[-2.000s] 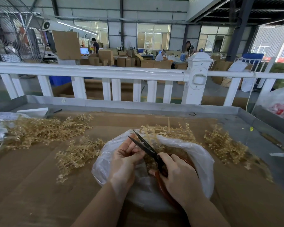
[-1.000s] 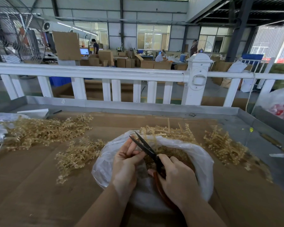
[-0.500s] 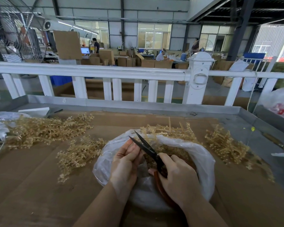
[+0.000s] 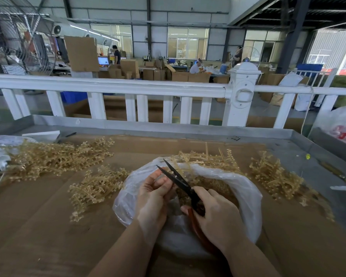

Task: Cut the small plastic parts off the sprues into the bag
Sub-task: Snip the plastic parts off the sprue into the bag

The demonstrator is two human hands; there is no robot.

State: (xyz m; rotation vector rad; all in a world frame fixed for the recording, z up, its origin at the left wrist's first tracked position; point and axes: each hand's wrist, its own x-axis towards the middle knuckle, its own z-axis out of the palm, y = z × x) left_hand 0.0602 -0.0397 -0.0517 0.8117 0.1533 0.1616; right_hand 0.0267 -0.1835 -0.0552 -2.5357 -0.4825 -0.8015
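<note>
A clear plastic bag (image 4: 246,198) on the cardboard-covered tabletop (image 4: 38,226) is already partly filled with tan cut parts (image 4: 214,188). Heaps of tan plastic sprues (image 4: 54,156) left of the bag remain uncut. Over the bag's mouth, black-bladed scissors (image 4: 176,178) are gripped by the right hand (image 4: 218,214), blades apart; something small, hidden, is pinched by the left hand (image 4: 154,194).

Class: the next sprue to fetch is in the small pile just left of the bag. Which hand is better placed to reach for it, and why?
The left hand. It is on the side of the small pile beside the bag, and pinches only something small. The right hand grips the scissors and would have to cross over.
</note>
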